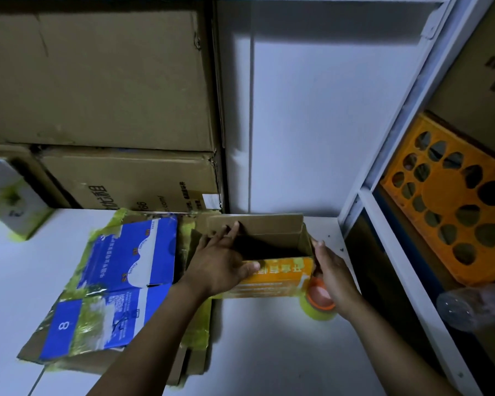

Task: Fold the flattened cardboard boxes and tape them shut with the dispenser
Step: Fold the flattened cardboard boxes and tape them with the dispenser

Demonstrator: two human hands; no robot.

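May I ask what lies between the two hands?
In the head view, the open orange box lies between the left hand and the right hand, which holds the tape roll.

The right hand covers much of the tape roll, leaving its grip unclear, the left forearm hides part of the flattened cardboard, and the orange crate runs off the right edge above a blurred clear object.
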